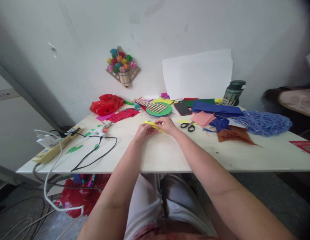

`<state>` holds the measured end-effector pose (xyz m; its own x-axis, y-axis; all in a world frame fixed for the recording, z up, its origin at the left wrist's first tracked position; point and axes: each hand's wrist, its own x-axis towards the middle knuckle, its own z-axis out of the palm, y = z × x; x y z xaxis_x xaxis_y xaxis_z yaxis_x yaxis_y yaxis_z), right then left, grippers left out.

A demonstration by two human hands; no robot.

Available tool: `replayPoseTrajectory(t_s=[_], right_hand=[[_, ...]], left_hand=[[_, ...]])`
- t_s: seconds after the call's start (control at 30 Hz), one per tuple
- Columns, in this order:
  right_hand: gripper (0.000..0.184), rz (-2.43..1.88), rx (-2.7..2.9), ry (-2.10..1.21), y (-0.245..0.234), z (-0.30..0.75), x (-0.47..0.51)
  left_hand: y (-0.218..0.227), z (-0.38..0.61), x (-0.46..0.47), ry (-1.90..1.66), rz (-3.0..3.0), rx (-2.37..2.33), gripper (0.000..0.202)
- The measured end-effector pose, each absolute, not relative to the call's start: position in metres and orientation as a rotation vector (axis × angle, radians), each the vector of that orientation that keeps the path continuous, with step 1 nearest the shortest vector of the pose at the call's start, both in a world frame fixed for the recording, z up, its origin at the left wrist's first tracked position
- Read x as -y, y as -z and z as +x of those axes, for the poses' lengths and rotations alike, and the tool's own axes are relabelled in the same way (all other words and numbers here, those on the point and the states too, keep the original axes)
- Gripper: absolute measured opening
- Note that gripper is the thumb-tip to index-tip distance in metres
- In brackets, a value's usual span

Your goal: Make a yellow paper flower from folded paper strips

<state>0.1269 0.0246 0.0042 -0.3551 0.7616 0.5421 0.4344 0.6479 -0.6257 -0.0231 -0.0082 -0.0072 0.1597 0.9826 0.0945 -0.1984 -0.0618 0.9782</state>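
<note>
The left hand (145, 132) and right hand (166, 125) pinch a thin, bright-yellow piece of crinkled paper (151, 123) over the middle of the white tabletop (167, 156), between its front and back edges. It looks light, soft, easily torn; gentle fingertip holds at its ends should suit. Black-handled scissors (188, 126) lie rightward, nearer the back edge
</note>
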Motion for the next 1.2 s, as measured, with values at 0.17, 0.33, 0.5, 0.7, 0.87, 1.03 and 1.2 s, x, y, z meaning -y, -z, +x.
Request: replayPoseTrajectory(t_s=[0.17,0.33,0.5,0.7,0.87,1.03,1.2], right_hand=[[0.012,-0.947,1.998,-0.466,-0.006,0.126,-0.023],[0.012,-0.925,1.999,-0.463,-0.005,0.125,-0.023],[0.015,-0.870,1.989,-0.519,-0.005,0.125,-0.021],[0.015,-0.870,1.906,-0.579,-0.013,0.133,-0.019],[0.016,-0.958,1.907,-0.656,-0.014,0.145,-0.027],[0.018,-0.989,1.954,-0.858,-0.005,0.148,-0.035],[0.015,-0.996,1.961,-0.767,0.000,0.145,-0.036]], left_hand=[[0.007,-0.023,0.008,-1.220,1.191,-0.898,0.025],[0.008,-0.024,0.007,-1.240,1.211,-0.879,0.027],[0.009,-0.025,0.006,-1.271,1.215,-0.889,0.030],[0.008,-0.026,0.008,-1.311,1.215,-0.888,0.034],[0.007,-0.026,0.009,-1.320,1.205,-0.885,0.034],[0.008,-0.026,0.007,-1.311,1.210,-0.896,0.033],[0.008,-0.026,0.006,-1.305,1.203,-0.888,0.031]])
